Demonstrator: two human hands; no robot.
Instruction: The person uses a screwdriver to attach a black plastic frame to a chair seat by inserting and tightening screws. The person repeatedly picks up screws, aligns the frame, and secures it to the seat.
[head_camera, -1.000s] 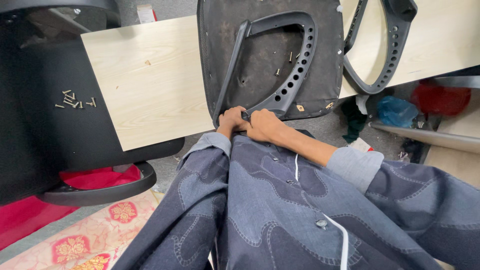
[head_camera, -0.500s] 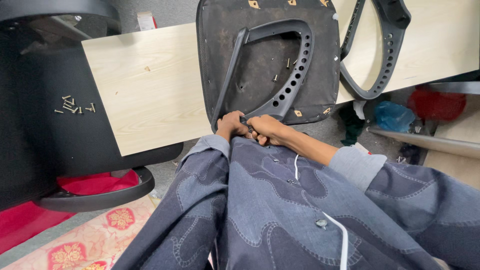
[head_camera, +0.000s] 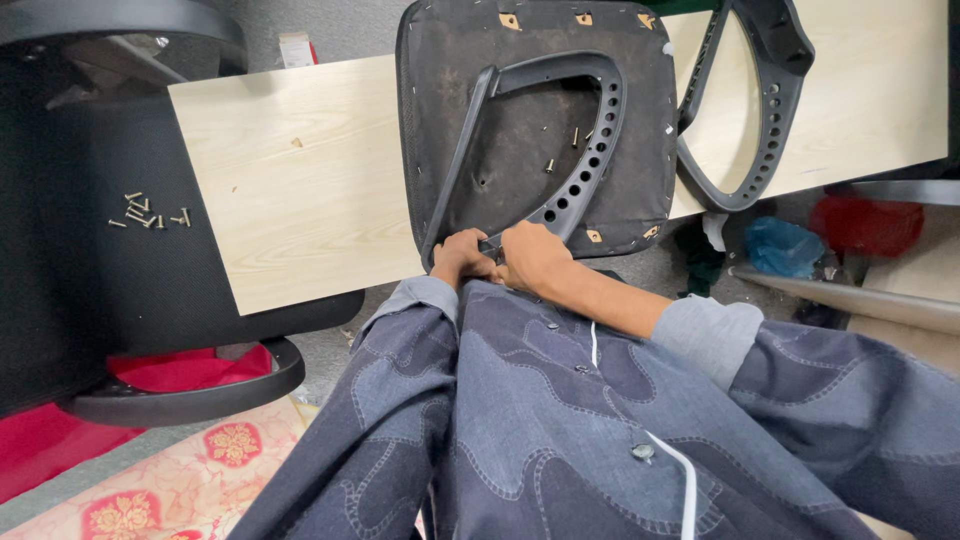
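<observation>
A black chair armrest frame (head_camera: 560, 150) lies on the underside of a dark seat pad (head_camera: 530, 120), which rests upside down on a pale wooden board (head_camera: 290, 170). The left hand (head_camera: 462, 257) and right hand (head_camera: 533, 256) sit together at the frame's lower corner, just at the pad's near edge; each grip is curled closed on the frame there, though the fingertips are hidden. A second armrest frame (head_camera: 745, 120) lies beside the pad, partly cut off at the top. Loose screws (head_camera: 148, 212) lie well apart on a black surface. Below are a patterned mat (head_camera: 190, 480) and grey floor
</observation>
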